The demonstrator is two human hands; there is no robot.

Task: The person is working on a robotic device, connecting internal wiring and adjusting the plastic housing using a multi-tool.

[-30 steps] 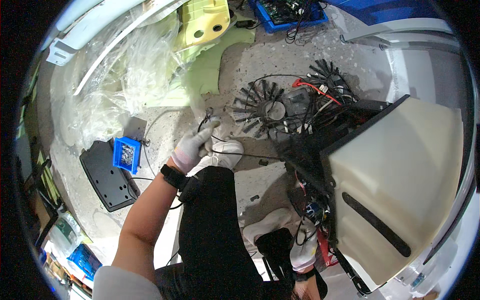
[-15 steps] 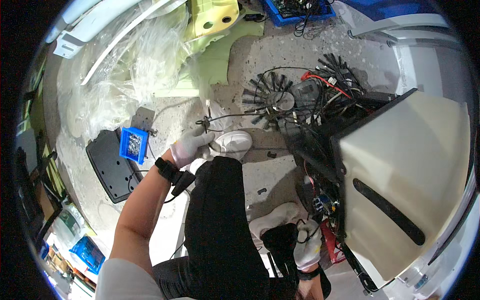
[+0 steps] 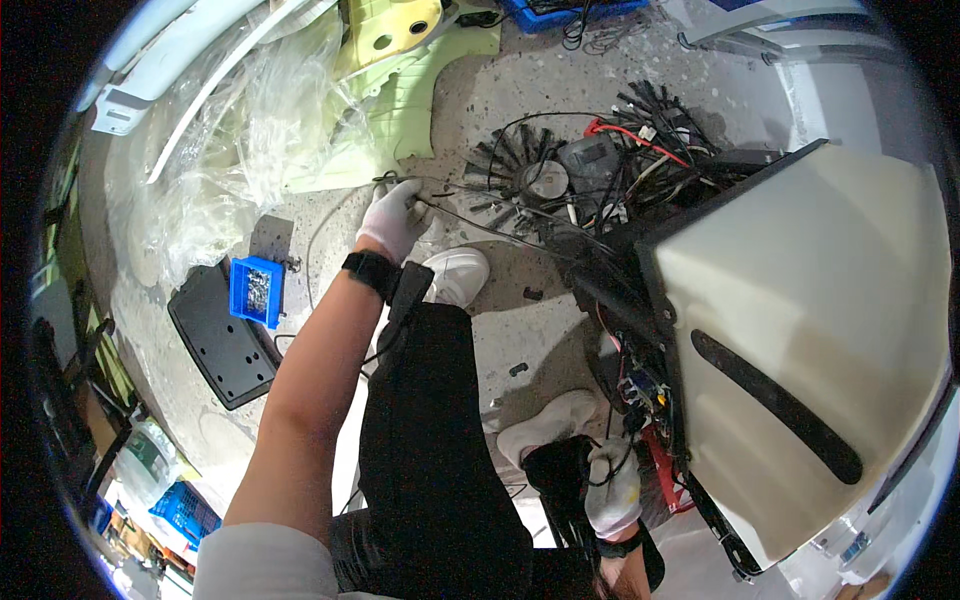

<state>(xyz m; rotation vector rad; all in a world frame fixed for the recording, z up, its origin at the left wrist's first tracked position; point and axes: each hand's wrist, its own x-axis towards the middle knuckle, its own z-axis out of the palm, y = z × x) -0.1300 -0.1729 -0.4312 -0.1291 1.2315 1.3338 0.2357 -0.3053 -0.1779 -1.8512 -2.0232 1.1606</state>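
Gloved in white, my left hand (image 3: 393, 216) is closed on a thin black cable (image 3: 482, 224). The cable stretches right into the wiring of a machine with a large cream cover (image 3: 800, 270). A white glove also covers my right hand (image 3: 613, 492), low beside the machine, its fingers closed around a looped black cable (image 3: 607, 425). Ahead of the machine lie a round black-bristled brush (image 3: 545, 180) and a tangle of black wires with a red cable (image 3: 640, 143).
A blue bin (image 3: 257, 292) of small metal parts stands left, beside a black plate with holes (image 3: 215, 345). Clear plastic sheeting (image 3: 240, 150) and a pale green panel (image 3: 400, 120) lie farther ahead. Small black pieces (image 3: 518, 369) dot the concrete floor near my white shoe (image 3: 460, 277).
My left hand has moved forward, away from my knee, carrying the cable with it. My right hand stays low by the machine with its cable. The view has shifted slightly.
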